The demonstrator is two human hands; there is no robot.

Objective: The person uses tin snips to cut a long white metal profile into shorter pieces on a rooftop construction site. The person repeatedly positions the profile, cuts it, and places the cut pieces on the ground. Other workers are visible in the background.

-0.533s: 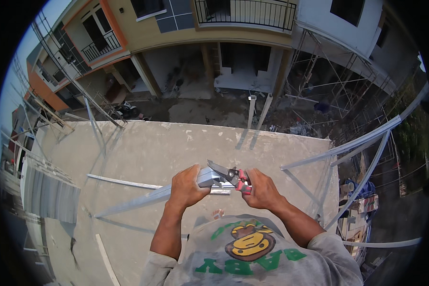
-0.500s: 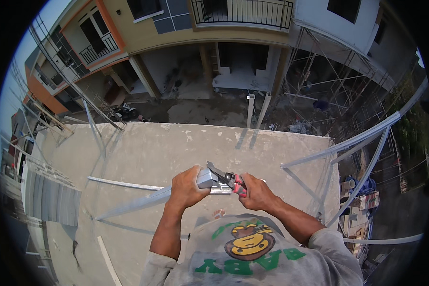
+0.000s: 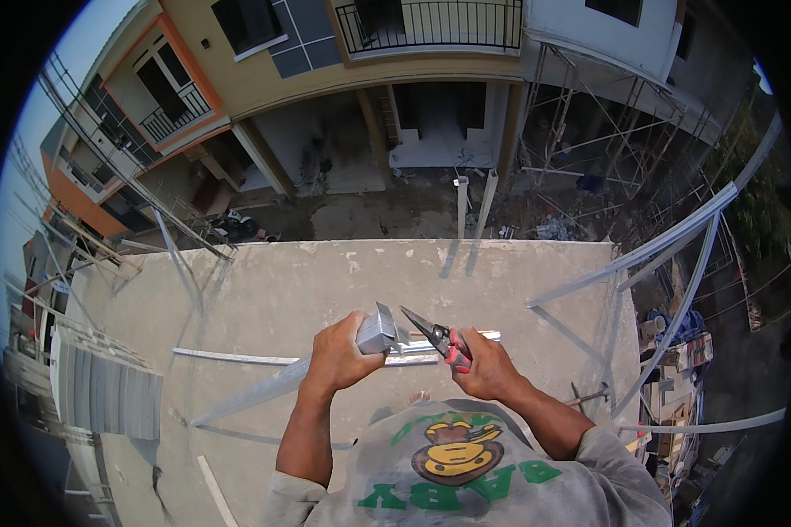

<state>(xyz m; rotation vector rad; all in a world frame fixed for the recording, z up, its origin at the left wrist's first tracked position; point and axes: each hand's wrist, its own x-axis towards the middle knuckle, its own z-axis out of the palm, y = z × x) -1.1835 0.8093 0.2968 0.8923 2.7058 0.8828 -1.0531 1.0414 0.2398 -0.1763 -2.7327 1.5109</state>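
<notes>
My left hand [image 3: 336,351] is wrapped round a silvery metal channel [image 3: 264,387], close to its raised end. From there the channel slopes down to the concrete slab on the left. Its end shows cut flaps, one standing up and another bent out to the right. My right hand [image 3: 486,364] grips a pair of tin snips [image 3: 444,338] with red handles and dark blades. The blades point up and left, a little to the right of the channel's end and apart from it. Behind my hands, more metal strips [image 3: 413,360] lie on the slab.
The concrete slab [image 3: 325,272] ends at a far edge above a lower yard. Metal struts [image 3: 624,270] stand at the right edge, near a hammer [image 3: 589,396]. A stack of grey corrugated sheets [image 3: 110,386] sits at left. Two posts [image 3: 462,206] rise beyond the far edge.
The tin snips have come away from the channel's end and moved right with my right hand. A flap at that end now stands up. The view has shifted slightly.
</notes>
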